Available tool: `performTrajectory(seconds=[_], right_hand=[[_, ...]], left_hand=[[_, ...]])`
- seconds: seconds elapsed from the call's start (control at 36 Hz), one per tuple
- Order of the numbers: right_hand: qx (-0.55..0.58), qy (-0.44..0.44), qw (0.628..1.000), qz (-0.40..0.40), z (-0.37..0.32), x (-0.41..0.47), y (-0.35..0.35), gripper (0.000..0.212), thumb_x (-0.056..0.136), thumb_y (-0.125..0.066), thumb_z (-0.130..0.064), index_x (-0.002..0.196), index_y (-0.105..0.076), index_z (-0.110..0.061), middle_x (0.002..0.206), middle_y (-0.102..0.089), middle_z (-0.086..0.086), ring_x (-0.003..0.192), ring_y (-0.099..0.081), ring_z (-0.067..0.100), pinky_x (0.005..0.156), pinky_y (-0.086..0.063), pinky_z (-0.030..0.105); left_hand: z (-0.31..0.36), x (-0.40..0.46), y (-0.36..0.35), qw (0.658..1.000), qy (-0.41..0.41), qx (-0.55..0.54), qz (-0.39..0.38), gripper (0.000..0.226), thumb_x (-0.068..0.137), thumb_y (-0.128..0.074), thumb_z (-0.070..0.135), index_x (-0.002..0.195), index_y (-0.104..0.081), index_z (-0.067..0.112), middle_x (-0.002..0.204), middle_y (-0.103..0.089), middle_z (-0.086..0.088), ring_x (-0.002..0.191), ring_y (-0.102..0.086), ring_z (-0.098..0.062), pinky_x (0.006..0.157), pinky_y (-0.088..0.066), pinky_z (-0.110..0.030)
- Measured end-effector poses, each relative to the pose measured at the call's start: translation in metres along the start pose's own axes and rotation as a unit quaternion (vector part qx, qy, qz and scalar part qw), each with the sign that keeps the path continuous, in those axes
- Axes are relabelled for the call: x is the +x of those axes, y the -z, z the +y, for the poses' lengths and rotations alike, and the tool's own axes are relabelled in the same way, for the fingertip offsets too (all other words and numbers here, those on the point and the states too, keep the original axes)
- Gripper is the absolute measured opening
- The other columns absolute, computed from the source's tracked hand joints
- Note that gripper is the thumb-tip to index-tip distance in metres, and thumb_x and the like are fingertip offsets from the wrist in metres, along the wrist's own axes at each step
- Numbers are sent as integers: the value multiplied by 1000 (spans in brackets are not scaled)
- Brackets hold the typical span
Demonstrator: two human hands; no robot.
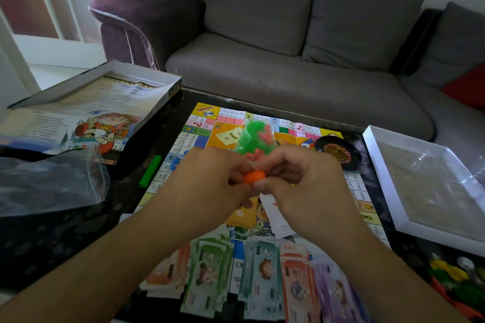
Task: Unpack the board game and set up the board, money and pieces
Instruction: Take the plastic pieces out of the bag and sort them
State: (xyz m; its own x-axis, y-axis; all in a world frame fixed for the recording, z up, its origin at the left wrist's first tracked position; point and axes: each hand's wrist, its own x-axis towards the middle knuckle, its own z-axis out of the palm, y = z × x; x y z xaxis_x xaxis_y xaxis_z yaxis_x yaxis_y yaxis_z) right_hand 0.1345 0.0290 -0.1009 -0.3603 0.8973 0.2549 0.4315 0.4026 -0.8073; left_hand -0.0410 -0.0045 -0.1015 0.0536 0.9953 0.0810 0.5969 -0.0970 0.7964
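The colourful game board (199, 136) lies unfolded on the dark table. Above its middle, my left hand (210, 181) and my right hand (304, 186) meet and together pinch a small orange playing piece (254, 175). Just behind my fingers lies a clear bag of green and red plastic houses (252, 139). Several stacks of paper money (262, 280) are spread in a row along the board's near edge. A white card (278, 220) and an orange card (240, 216) lie under my hands. A black roulette wheel (337, 152) sits on the board's far right.
The box lid with a printed sheet (86, 107) rests at the left, an empty plastic bag (49, 181) in front of it. A green stick (150, 171) lies by the board's left edge. The white box tray (430, 186) is right, loose coloured pieces (454, 280) below. A sofa (288, 65) stands behind.
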Motion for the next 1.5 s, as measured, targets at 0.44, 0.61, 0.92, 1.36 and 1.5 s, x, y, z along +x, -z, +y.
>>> performTrajectory(seconds=[0.44,0.61,0.92,1.36,1.5], right_hand=[[52,-19,998,-16,-3,0,1,27,81,-83,4,86,-77,-22,82,-77,-5,81,-75,14,77,-64,38],[18,-17,1000,5,1,2,2,27,85,-83,-3,84,-73,-28,86,-75,-7,87,-73,13,79,-62,45],[18,3,1000,-1,1,3,-7,24,86,-80,-1,88,-74,-24,87,-74,-8,88,-72,14,78,-62,36],[64,20,994,81,-1,-2,-10,26,85,-79,4,87,-75,-22,79,-74,-5,76,-73,15,72,-61,27],[90,19,993,71,-2,-3,-7,26,84,-78,8,86,-76,-18,79,-75,-5,74,-73,13,70,-58,20]], left_hand=[[6,-4,3,999,-6,33,-2,13,93,-76,29,105,-76,28,77,-79,14,72,-72,8,103,-52,-40],[4,1,4,989,43,-126,-64,47,91,-77,9,135,-66,23,87,-81,3,80,-79,-9,83,-64,-32],[-11,4,28,918,139,-330,-168,22,104,-55,3,117,-73,3,104,-80,-15,102,-78,-24,85,-64,-32],[-12,3,9,857,182,-477,-74,27,80,-75,15,97,-77,-6,83,-74,-16,62,-68,-14,59,-61,-26],[-12,0,5,860,169,-475,-78,26,80,-73,13,97,-78,-6,84,-72,-18,64,-68,-16,62,-62,-28]])
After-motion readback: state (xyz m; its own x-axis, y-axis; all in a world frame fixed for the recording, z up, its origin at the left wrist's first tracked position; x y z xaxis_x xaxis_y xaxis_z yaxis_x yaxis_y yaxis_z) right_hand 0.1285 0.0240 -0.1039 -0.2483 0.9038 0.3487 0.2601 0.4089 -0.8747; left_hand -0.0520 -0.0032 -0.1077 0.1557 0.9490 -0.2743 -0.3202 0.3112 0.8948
